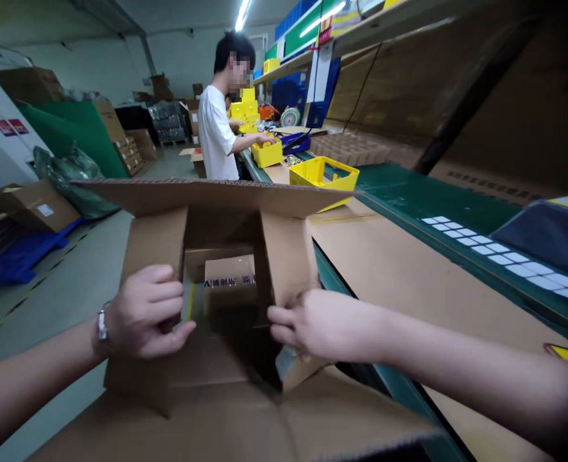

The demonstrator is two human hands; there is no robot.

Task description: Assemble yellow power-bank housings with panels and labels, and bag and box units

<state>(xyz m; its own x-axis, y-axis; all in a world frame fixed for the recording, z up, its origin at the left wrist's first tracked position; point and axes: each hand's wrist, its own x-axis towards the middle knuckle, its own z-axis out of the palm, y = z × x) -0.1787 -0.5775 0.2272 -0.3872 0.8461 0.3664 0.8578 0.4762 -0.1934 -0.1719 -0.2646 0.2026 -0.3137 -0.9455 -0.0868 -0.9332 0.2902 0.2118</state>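
Observation:
A large cardboard box [226, 204] with its flaps spread stands in front of me. My left hand [149, 312] has its fingers curled over the box's left side flap, the thumb pointing right. On the other side, my right hand [307, 324] pinches the edge of the right side flap, its fingers bent round the cardboard. Through the opening between the flaps, a smaller taped carton [230, 282] with dark printing shows. A near flap [226, 423] spreads toward me at the bottom of the view.
A person in a white shirt [216, 131] stands ahead at the bench, hands at a yellow bin [267, 153]. Another yellow bin [323, 174] sits behind my box. White labels [509, 256] lie on the green bench at right. An open carton [40, 205] is at left.

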